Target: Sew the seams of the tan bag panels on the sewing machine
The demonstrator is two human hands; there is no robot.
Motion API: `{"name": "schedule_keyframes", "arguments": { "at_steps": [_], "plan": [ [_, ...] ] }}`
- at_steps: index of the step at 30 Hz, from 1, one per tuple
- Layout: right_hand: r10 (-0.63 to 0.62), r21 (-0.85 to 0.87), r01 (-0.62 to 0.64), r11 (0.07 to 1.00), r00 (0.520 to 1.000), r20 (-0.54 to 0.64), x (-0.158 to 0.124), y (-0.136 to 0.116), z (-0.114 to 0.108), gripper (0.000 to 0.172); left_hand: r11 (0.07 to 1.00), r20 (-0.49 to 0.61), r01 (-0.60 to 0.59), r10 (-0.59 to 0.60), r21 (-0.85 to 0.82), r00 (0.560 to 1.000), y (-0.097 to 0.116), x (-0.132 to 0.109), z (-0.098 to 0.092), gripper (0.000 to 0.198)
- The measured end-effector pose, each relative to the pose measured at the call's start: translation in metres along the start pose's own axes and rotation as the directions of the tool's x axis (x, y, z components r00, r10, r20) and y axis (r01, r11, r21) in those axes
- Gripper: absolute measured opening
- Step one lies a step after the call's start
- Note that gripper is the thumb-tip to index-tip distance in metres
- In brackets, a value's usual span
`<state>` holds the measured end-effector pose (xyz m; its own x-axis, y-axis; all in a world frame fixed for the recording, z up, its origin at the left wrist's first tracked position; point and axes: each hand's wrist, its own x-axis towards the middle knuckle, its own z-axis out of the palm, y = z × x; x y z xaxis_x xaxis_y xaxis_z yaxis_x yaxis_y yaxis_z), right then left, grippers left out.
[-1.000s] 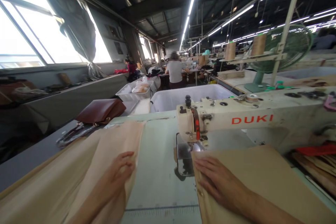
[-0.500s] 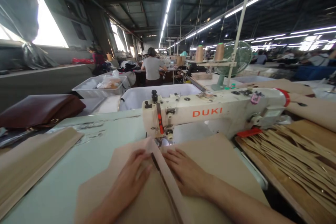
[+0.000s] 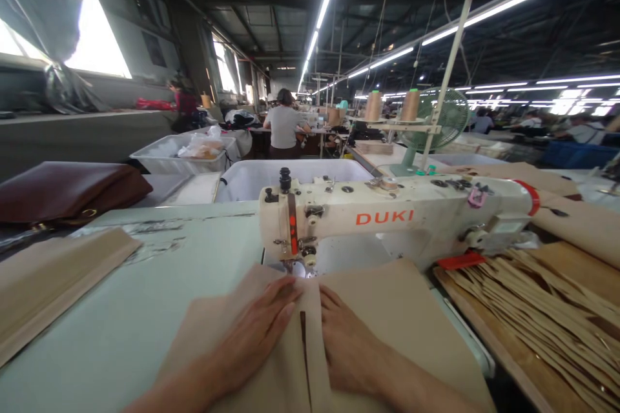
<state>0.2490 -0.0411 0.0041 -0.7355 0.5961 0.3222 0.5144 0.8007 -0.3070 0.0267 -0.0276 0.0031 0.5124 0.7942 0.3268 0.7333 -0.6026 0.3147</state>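
Two tan panels of sheet material meet in front of the sewing machine (image 3: 334, 213) marked DUKI. My left hand (image 3: 264, 322) lies flat on the left panel (image 3: 194, 329), fingers stretched toward the needle area. On the right panel (image 3: 402, 310) rests my right hand (image 3: 346, 339), its fingers extended along the edge of a pale strip (image 3: 314, 335) between the hands. Part of the right fingers is hidden by that edge. A narrow dark brown line (image 3: 303, 342) runs down beside the strip. The presser foot area (image 3: 296, 268) sits just beyond my left fingertips; its contact with the panels is unclear.
Folded tan pieces (image 3: 58, 277) and a dark red-brown bag (image 3: 72, 190) lie to the left. Tan strips (image 3: 527, 310) cover a wooden board at right. Behind the machine stand a white bin (image 3: 242, 184), thread cones (image 3: 372, 106) and a fan (image 3: 450, 119). A seated person (image 3: 283, 122) works farther off.
The strip between my hands has swung from slanting to nearly upright in view. My left hand has moved forward and right, closer to the presser foot; my right hand has slid slightly nearer me.
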Motion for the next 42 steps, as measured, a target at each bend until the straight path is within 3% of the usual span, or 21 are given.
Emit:
{"name": "schedule_keyframes", "arguments": {
  "at_steps": [3,5,8,12,17,25,36,42],
  "plan": [
    [0.0,0.002,0.0,1.0,1.0,-0.007,0.002,-0.002,-0.003,0.047,1.0,-0.049,-0.014,0.015,0.015,0.999,-0.014,0.015,-0.001,0.036],
    [0.024,0.013,-0.024,1.0,1.0,0.005,0.002,-0.003,-0.004,0.046,0.999,-0.058,-0.003,0.005,0.032,0.998,-0.016,0.012,-0.001,0.035],
    [0.043,0.031,-0.045,0.999,0.998,0.036,0.001,-0.004,-0.004,0.047,0.998,-0.046,0.041,-0.038,0.05,0.998,-0.011,-0.008,0.002,0.03],
    [0.042,0.028,-0.044,0.999,0.997,0.058,0.001,-0.004,-0.004,0.046,0.993,-0.026,0.064,-0.061,0.101,0.998,-0.007,-0.027,0.007,0.049],
    [0.051,-0.011,-0.05,0.999,0.996,0.071,0.002,-0.003,-0.003,0.047,0.993,0.032,0.027,-0.031,0.113,0.999,-0.013,-0.024,0.008,0.051],
    [0.029,-0.03,-0.027,0.999,0.997,0.067,0.002,-0.004,-0.002,0.055,0.99,0.061,-0.005,-0.004,0.14,0.998,-0.004,-0.034,0.004,0.05],
    [0.031,-0.033,-0.029,0.999,0.996,0.082,0.003,-0.006,-0.002,0.052,0.985,0.091,-0.026,0.011,0.172,0.996,-0.006,-0.035,0.008,0.049],
    [0.061,0.08,-0.064,0.995,0.997,0.041,0.006,0.002,-0.013,0.044,0.983,0.092,-0.019,0.002,0.183,0.996,-0.002,-0.034,0.007,0.051]
  ]
}}
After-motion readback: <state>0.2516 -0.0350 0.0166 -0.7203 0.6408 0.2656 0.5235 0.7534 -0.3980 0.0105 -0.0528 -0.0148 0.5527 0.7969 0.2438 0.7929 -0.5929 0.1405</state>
